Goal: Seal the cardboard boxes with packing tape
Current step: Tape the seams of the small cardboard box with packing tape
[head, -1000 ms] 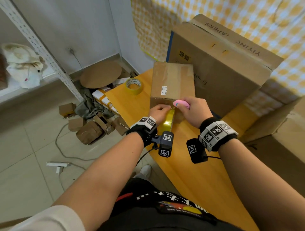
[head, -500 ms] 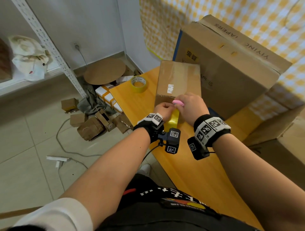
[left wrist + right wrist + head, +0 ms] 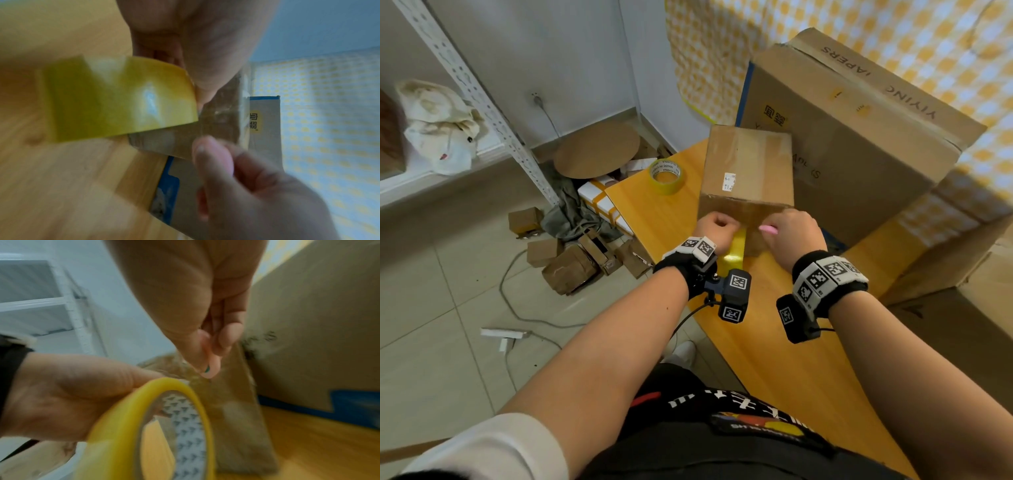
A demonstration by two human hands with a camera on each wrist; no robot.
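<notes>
A small cardboard box stands on the orange table, with clear tape running over its top and down its near face. My left hand grips a yellow tape roll just in front of that near face. My right hand holds a pink cutter against the same face, beside the roll. In the left wrist view the tape roll touches the box. In the right wrist view the pink cutter tip sits at the tape on the box, above the tape roll.
A second yellow tape roll lies on the table left of the small box. A large cardboard box stands close behind and to the right. Small boxes, a cable and a metal rack are on the floor at left.
My right hand has turned and dropped a little, bringing the pink cutter down onto the box's near face. The left hand stays on the tape roll, nearly in place.
</notes>
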